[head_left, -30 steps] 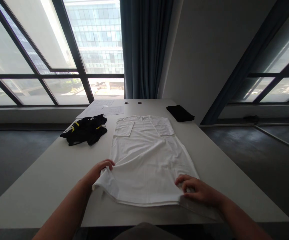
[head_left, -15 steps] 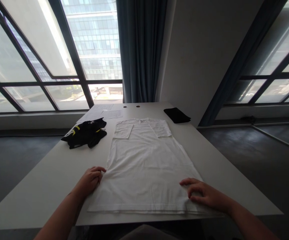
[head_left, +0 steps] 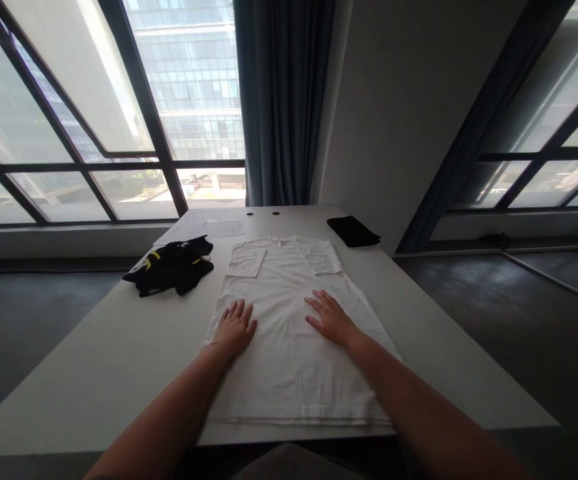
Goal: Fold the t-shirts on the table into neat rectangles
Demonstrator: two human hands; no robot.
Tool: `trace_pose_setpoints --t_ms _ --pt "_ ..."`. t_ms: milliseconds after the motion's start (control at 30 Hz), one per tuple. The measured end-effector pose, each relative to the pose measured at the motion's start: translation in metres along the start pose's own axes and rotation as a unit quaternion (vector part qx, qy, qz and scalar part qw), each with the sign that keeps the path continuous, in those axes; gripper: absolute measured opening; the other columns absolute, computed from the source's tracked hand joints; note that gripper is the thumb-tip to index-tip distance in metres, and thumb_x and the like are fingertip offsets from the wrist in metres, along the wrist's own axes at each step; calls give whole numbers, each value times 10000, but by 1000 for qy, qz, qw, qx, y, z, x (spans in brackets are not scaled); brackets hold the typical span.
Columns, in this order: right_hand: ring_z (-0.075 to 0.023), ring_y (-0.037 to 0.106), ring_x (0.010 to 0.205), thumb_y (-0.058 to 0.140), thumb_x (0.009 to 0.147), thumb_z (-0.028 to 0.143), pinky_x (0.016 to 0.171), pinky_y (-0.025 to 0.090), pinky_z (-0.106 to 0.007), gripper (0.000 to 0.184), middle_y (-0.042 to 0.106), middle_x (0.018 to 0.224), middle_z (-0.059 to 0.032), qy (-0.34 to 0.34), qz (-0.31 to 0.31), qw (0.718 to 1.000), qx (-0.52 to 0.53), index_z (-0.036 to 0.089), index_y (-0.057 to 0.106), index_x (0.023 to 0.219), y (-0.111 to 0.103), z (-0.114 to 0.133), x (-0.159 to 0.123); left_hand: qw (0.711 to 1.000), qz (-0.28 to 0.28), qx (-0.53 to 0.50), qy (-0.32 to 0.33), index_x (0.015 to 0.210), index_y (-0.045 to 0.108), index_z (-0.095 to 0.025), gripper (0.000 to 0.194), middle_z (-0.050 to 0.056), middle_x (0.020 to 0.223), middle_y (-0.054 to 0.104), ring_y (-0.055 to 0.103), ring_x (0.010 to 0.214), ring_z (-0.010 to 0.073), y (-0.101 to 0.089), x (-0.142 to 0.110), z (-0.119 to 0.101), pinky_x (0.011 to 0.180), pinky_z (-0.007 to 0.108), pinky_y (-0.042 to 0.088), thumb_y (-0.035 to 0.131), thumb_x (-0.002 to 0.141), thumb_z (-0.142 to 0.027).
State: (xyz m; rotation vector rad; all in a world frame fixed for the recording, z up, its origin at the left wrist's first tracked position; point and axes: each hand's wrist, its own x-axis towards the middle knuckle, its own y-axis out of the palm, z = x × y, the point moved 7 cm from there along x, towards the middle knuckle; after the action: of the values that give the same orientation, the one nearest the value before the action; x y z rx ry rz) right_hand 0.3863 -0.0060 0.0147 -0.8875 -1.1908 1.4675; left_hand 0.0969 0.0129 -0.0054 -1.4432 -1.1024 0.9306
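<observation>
A white T-shirt (head_left: 279, 360) lies spread on the white table (head_left: 99, 373), its hem near the table's front edge and its neck at the far end. Both short sleeves are folded inward over the body. My left hand (head_left: 236, 327) rests flat on the shirt's left side, fingers stretched out. Across from it, my right hand (head_left: 331, 319) lies on the middle right of the shirt with its fingers spread. Neither hand grips the cloth. My forearms cover parts of the lower side edges.
A crumpled black garment with yellow marks (head_left: 171, 267) lies left of the shirt. Sheets of paper (head_left: 221, 228) are behind it. A folded black cloth (head_left: 353, 231) sits at the back right. Beyond the table hang blue curtains (head_left: 286, 100) beside windows.
The shirt's lifted lower left side has come down flat, and the hem now lies straight. Both hands have left the side edges and moved inward and forward onto the shirt.
</observation>
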Motion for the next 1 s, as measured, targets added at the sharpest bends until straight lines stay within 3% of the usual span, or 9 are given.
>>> trace_pose_setpoints --t_ms 100,200,433,567,700,800,900,1000 --pt "-313 184 1585 443 1042 487 1269 146 -527 616 238 1715 -106 61 28 997 -48 264 380 1613 24 -10 6 1000 14 -1 -3 1595 418 -266 589 76 1707 276 223 1583 294 12 -4 10 1273 496 178 395 1045 -477" --pt "-295 186 1587 376 1061 497 1274 108 -528 614 212 1724 -89 78 44 994 -64 277 332 1633 37 -29 1 1000 14 1 -7 1596 417 -318 572 43 1715 256 198 1589 298 12 -10 25 1277 504 158 373 1050 -482" --pt "-293 224 1576 369 1059 473 1275 149 -456 629 218 1718 -127 113 13 989 -94 209 346 1629 38 -77 -8 999 -1 6 -39 1593 425 -317 593 55 1713 266 221 1582 318 14 -14 39 1267 472 189 389 1034 -513" --pt "-311 255 1563 382 1048 479 1266 190 -447 639 253 1705 -144 137 5 986 -99 179 378 1612 37 -87 -9 998 4 20 -51 1590 426 -302 621 103 1689 322 297 1541 380 15 -11 36 1219 519 259 412 1014 -535" --pt "-324 272 1547 407 1034 482 1256 210 -436 622 344 1662 -159 133 -40 986 -96 155 466 1560 25 -78 8 996 19 33 -85 1528 507 -287 634 154 1617 438 425 1450 412 6 13 22 1149 583 327 392 995 -609" --pt "-314 236 1556 401 1036 464 1262 183 -417 613 369 1646 -160 131 -94 983 -91 146 474 1555 15 -68 31 997 -19 28 -76 1552 477 -227 667 161 1655 374 329 1521 371 -4 44 8 1209 537 262 354 1011 -596" --pt "-318 231 1558 381 1041 484 1255 180 -449 632 312 1680 -143 165 -66 981 -84 179 418 1593 22 -71 50 994 -32 6 -107 1595 414 -202 677 146 1701 276 213 1575 352 0 68 15 1255 513 174 342 1020 -552" --pt "-312 231 1563 338 1049 534 1256 162 -475 659 236 1714 -121 191 -11 978 -80 220 350 1627 38 -82 56 989 -20 -16 -148 1601 404 -217 671 135 1707 262 219 1573 361 13 77 32 1257 537 162 327 1018 -538"
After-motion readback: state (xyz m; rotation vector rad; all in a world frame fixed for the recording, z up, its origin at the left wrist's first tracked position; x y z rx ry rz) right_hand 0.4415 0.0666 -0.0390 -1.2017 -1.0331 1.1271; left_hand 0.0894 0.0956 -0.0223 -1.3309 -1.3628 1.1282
